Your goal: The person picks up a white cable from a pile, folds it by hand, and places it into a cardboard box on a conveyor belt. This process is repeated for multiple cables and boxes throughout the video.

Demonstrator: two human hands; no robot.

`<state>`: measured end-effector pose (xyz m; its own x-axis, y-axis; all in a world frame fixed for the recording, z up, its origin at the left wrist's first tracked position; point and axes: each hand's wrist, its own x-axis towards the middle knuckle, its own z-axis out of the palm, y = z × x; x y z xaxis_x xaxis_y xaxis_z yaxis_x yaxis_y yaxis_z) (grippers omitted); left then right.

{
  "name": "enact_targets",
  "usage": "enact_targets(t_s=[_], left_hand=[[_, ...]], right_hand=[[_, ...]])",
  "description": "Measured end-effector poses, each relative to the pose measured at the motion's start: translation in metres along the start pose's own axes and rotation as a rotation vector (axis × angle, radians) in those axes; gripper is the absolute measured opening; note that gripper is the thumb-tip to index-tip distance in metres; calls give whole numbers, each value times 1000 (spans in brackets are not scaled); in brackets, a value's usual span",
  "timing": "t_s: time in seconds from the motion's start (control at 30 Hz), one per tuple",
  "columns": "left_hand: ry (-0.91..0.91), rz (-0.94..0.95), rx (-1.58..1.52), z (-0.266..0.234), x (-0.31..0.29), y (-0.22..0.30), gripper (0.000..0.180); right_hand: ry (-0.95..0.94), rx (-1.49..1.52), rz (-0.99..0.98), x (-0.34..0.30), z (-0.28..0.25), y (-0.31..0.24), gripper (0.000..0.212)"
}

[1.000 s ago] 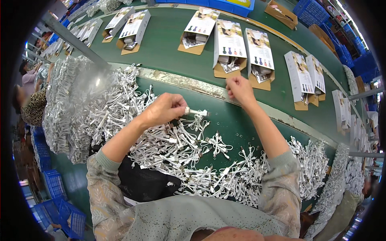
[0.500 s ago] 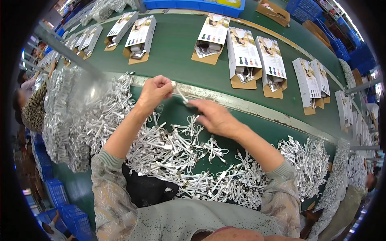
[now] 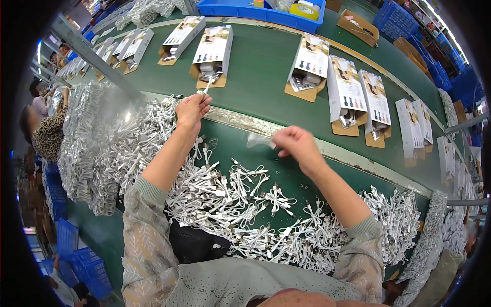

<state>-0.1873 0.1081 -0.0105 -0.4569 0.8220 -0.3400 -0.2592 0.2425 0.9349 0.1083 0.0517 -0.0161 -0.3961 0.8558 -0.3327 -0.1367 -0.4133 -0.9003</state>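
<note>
My left hand (image 3: pixel 192 113) is closed on a white cable (image 3: pixel 206 86), which points up from its fingertips. The cable's far end overlaps the open flap of a white printed box (image 3: pixel 214 43); whether it touches the contents I cannot tell. Grey and silvery items show in that box's mouth. Farther right, my right hand (image 3: pixel 297 148) has its fingers pinched at a whitish, see-through thing (image 3: pixel 260 141), too smeared by motion to name. Below both hands lies a loose pile of short white cables (image 3: pixel 204 189), with a small separate bunch (image 3: pixel 279 199) at its right.
A pale worn rail (image 3: pixel 245 122) runs between the pile and the green belt (image 3: pixel 255 66). More open boxes (image 3: pixel 349 89) stand along the belt. Beyond are a blue tray (image 3: pixel 235 8) and a cardboard box (image 3: pixel 358 25). Bagged cables (image 3: pixel 84 148) heap up left, beside a metal post (image 3: pixel 97 59).
My hands have drawn apart: the left has gone forward to a box with the white cable, the right has swung rightward. The boxes have shifted right along the belt.
</note>
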Motion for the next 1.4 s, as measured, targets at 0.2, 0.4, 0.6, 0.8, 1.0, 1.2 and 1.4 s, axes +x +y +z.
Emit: enact_targets(t_s=[0.2, 0.4, 0.6, 0.8, 1.0, 1.2, 1.4], left_hand=[[49, 147, 105, 41, 38, -17, 13], [-56, 163, 269, 77, 58, -28, 17], [-319, 259, 574, 78, 28, -34, 22], [-438, 222, 612, 48, -6, -36, 21], [-644, 396, 844, 51, -57, -13, 18], [-1012, 573, 1271, 22, -99, 7, 23], [-1031, 665, 1486, 3, -110, -3, 22]], right_hand=[[417, 592, -32, 53, -52, 8, 14], [777, 829, -153, 103, -86, 2, 12], [1082, 837, -229, 116, -119, -5, 23], [1190, 602, -135, 100, -151, -5, 14], [1184, 655, -235, 124, -207, -4, 16], [1001, -424, -151, 64, -177, -3, 25], [-140, -689, -334, -21, -12, 14, 17]])
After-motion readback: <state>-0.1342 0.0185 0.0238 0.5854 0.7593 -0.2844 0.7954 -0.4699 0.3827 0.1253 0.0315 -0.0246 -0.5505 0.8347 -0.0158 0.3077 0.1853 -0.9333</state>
